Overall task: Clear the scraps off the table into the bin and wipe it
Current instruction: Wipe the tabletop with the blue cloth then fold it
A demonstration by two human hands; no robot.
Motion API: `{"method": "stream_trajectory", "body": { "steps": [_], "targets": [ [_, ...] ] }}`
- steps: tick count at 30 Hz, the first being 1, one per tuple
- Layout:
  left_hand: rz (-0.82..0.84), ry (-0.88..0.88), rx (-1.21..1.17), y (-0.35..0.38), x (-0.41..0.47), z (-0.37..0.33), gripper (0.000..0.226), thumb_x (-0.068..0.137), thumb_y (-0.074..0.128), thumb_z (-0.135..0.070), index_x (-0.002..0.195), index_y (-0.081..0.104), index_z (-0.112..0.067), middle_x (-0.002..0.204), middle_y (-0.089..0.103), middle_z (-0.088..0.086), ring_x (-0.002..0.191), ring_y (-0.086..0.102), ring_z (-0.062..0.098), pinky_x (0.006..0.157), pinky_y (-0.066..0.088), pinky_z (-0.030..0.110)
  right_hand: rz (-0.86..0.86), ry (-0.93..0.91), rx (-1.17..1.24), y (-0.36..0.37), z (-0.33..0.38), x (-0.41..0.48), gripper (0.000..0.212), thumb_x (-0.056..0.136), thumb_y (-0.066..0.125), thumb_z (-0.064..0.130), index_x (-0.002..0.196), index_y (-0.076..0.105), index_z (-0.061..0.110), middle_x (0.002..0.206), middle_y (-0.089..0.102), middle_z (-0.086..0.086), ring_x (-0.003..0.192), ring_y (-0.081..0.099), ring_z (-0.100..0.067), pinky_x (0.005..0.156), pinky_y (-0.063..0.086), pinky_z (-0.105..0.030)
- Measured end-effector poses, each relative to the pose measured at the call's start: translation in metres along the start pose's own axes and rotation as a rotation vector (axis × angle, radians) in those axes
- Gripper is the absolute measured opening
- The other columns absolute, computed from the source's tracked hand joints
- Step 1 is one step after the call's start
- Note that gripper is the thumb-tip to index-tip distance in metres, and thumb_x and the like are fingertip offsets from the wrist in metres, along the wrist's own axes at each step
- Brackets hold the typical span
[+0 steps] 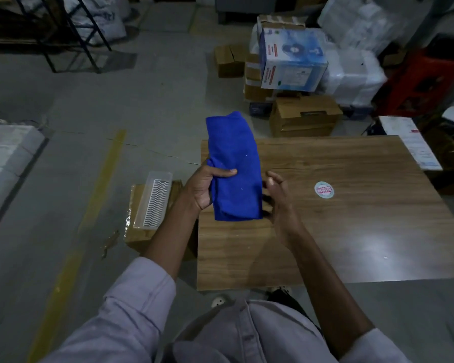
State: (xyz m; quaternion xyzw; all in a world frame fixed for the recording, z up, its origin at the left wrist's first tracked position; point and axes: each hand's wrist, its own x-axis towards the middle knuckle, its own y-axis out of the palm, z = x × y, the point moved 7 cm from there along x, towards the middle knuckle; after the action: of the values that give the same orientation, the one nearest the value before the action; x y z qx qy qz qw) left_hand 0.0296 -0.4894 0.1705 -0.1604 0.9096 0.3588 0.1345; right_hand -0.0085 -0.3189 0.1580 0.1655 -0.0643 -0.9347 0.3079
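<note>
Blue and folded into a long pad, the cleaning cloth (pixel 233 163) is held up above the near-left part of the wooden table (pixel 351 231), its length running from six to twelve o'clock. The left hand (pixel 207 184) grips it at its nine o'clock edge, thumb across the front and fingers wrapped behind. The right hand (pixel 275 195) hangs at the cloth's three o'clock edge, fingers loosely bent and holding nothing (whether the tips brush the fabric, I can't tell). Further out at three o'clock, a round sticker (pixel 324 189) lies flat on the tabletop. At the table's nine o'clock, a white ribbed plastic tray (pixel 156 200) sits on a cardboard box (pixel 136 231) on the floor.
</note>
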Motion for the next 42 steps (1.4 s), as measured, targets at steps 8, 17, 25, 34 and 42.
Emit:
{"method": "stream_trajectory", "body": {
  "steps": [8,17,25,34,42],
  "targets": [
    [-0.258,0.04,0.101,-0.036,0.012,-0.004,0.041,0.096,0.068,-0.015,0.132,0.061,0.002,0.13,0.067,0.017,0.108,0.07,0.026,0.084,0.06,0.035,0.007,0.116,-0.364,0.007,-0.022,0.01,0.052,0.082,0.084,0.033,0.127,0.061,0.019,0.116,0.071,0.002,0.105,0.07,-0.016,0.079,0.062,-0.034],
    [-0.357,0.162,0.287,-0.096,0.002,-0.027,0.066,0.084,0.077,0.001,0.143,0.051,-0.016,0.133,0.066,0.013,0.12,0.065,0.029,0.102,0.054,0.047,0.175,0.31,-0.348,0.055,-0.058,0.033,0.036,0.093,0.073,0.024,0.125,0.061,0.015,0.117,0.067,-0.001,0.107,0.067,-0.02,0.088,0.061,-0.042],
    [-0.558,0.166,0.426,-0.22,0.007,-0.058,0.062,0.083,0.074,0.009,0.138,0.056,-0.015,0.108,0.072,0.004,0.098,0.07,0.019,0.084,0.06,0.033,0.123,0.239,-0.58,0.137,-0.124,0.085,0.046,0.082,0.084,0.024,0.112,0.049,0.019,0.105,0.066,-0.01,0.066,0.07,-0.018,0.065,0.062,-0.043],
    [-0.7,0.082,0.618,-0.412,0.089,-0.071,0.056,0.086,0.068,0.014,0.135,0.057,-0.011,0.1,0.068,0.001,0.101,0.066,0.025,0.071,0.057,0.024,0.082,0.1,-0.724,0.24,-0.238,0.206,0.033,0.087,0.077,0.015,0.116,0.063,0.012,0.106,0.067,0.0,0.089,0.062,-0.012,0.082,0.055,-0.036],
    [-0.544,-0.023,1.865,-0.465,0.127,-0.012,0.08,0.093,0.06,-0.025,0.161,0.018,-0.017,0.161,0.026,0.019,0.144,0.028,0.04,0.113,0.031,0.053,0.019,0.235,-1.009,0.249,-0.332,0.245,0.03,0.093,0.069,0.025,0.121,0.066,0.015,0.128,0.046,-0.011,0.113,0.053,-0.028,0.087,0.042,-0.025]
  ]
}}
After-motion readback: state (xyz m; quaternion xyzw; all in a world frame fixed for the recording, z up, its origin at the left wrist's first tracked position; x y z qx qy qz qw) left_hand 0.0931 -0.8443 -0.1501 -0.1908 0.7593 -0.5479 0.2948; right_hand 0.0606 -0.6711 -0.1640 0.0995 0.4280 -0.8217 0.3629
